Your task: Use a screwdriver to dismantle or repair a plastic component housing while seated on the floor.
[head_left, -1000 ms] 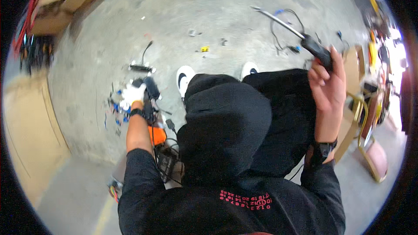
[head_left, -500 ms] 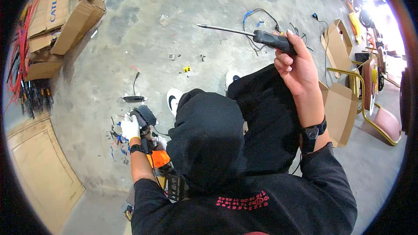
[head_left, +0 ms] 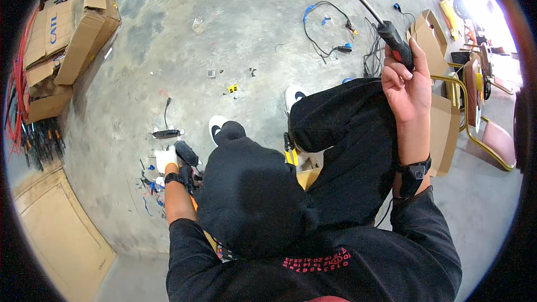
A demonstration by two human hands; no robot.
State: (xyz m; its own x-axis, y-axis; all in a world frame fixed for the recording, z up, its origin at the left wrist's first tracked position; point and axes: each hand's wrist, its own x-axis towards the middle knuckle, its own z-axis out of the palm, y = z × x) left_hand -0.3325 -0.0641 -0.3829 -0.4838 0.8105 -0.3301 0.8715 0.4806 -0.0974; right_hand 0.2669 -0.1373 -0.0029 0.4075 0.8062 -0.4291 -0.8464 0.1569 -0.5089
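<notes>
My right hand (head_left: 407, 92) is closed round the black handle of a screwdriver (head_left: 396, 42), raised at the right with its long metal shaft pointing up and to the left. My left hand (head_left: 166, 159), in a white glove, is low at the left beside a dark elongated device (head_left: 186, 153), among small blue and black parts (head_left: 151, 184); its fingers are hard to make out. Just beyond it lies a black part with a short cable (head_left: 166, 133). Yellow-and-black pliers (head_left: 290, 156) show beside my bent leg.
Cardboard boxes (head_left: 70, 39) and red cables (head_left: 19, 100) are piled at the left above a beige panel (head_left: 61, 229). Loose cables (head_left: 313, 28) and small parts (head_left: 232, 88) lie on the concrete floor (head_left: 235, 22). Open cartons (head_left: 439, 140) and a pink-seated chair (head_left: 495, 145) stand at the right.
The screwdriver has swung from level to steeply upward as my right hand moved right. My right knee is raised further, and the pliers have come into view. My left hand stays low at the left.
</notes>
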